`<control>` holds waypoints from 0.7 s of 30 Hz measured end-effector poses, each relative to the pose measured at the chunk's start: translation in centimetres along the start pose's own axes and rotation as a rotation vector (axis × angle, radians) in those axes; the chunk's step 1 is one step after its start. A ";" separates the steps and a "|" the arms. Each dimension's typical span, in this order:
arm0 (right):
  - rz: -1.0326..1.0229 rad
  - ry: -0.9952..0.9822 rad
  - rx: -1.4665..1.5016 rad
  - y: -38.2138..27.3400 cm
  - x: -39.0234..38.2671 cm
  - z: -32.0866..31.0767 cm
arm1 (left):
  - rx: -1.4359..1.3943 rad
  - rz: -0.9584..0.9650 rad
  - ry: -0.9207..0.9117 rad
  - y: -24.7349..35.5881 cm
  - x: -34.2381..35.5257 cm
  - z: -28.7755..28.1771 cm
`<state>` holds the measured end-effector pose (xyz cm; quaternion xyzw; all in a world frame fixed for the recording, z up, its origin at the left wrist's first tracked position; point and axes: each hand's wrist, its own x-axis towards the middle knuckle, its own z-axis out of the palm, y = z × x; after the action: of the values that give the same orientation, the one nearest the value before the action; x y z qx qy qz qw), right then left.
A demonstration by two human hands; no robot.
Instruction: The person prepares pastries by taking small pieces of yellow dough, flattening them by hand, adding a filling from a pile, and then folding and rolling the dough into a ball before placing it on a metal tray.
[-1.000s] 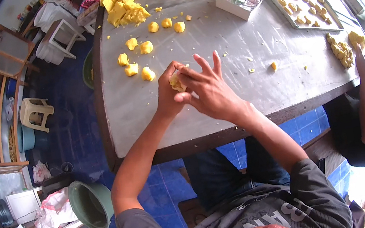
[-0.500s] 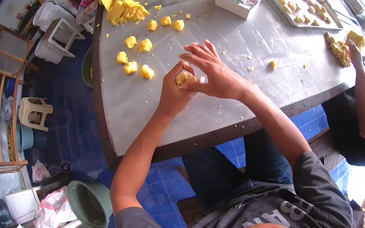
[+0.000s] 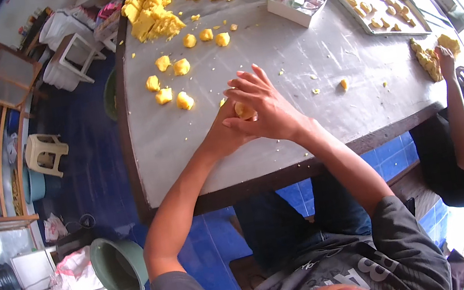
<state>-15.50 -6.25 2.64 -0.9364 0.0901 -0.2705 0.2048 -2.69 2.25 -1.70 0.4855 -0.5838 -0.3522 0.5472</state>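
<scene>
Dough ball (image 3: 244, 110)'s cupped in the curled left hand (image 3: 227, 127), probably so it can't slip out; the right hand (image 3: 267, 109) is arched over it, fingers loosely spread, contact hard to tell. Dough lumps (image 3: 181, 67) are spaced apart on the metal tabletop (image 3: 283, 46), presumably against sticking.

A cream plastic stool (image 3: 47, 151) stands on the blue floor (image 3: 86, 159) near a wooden rack (image 3: 1, 154).
</scene>
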 end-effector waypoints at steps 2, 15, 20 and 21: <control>0.037 0.118 0.095 -0.5 0.3 0.3 | -0.132 -0.132 -0.049 0.7 0.2 -0.6; 0.268 0.199 0.451 0.7 -0.3 0.5 | -0.260 -0.251 0.001 1.8 0.6 -0.2; 0.315 0.211 0.653 1.6 -0.6 0.8 | -0.298 -0.289 -0.022 2.2 0.6 -0.2; 0.355 0.226 0.853 1.8 -0.8 0.6 | -0.296 -0.300 -0.028 2.2 0.5 -0.2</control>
<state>-15.91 -7.44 1.01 -0.7036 0.1512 -0.3445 0.6029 -2.85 2.38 0.61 0.4764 -0.4543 -0.5184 0.5459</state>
